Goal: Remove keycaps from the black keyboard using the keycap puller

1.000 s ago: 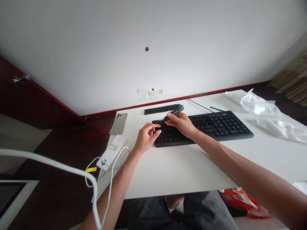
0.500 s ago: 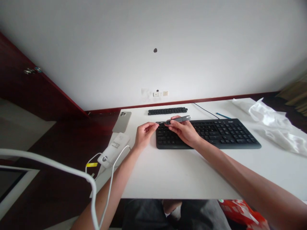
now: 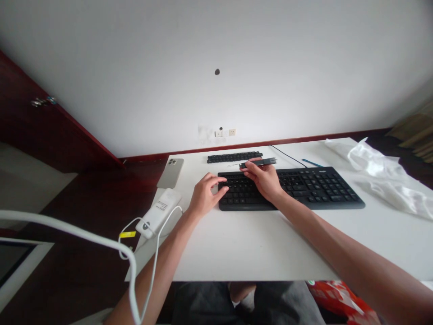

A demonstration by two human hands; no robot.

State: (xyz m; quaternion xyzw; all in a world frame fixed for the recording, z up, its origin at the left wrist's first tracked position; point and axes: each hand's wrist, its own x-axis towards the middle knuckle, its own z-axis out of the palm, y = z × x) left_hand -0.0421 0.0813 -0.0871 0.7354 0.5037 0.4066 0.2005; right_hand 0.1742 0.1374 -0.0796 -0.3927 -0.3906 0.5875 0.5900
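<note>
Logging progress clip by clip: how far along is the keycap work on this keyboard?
Done: a row of removed keycaps lies behind the keyboard. In hand: the right hand holds a dark puller tool over the top rows; the left hand rests at the keyboard's left end. Left: most keys appear seated.

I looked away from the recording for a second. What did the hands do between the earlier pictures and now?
The right hand kept its grip on the slim dark grey tool and carried it from the keys to above the back edge of the black keyboard. The left hand rose to meet the tool's tip, then dropped back to the keyboard's left end, holding nothing visible. The white power bank, phone and black strip of keys stayed put.
</note>
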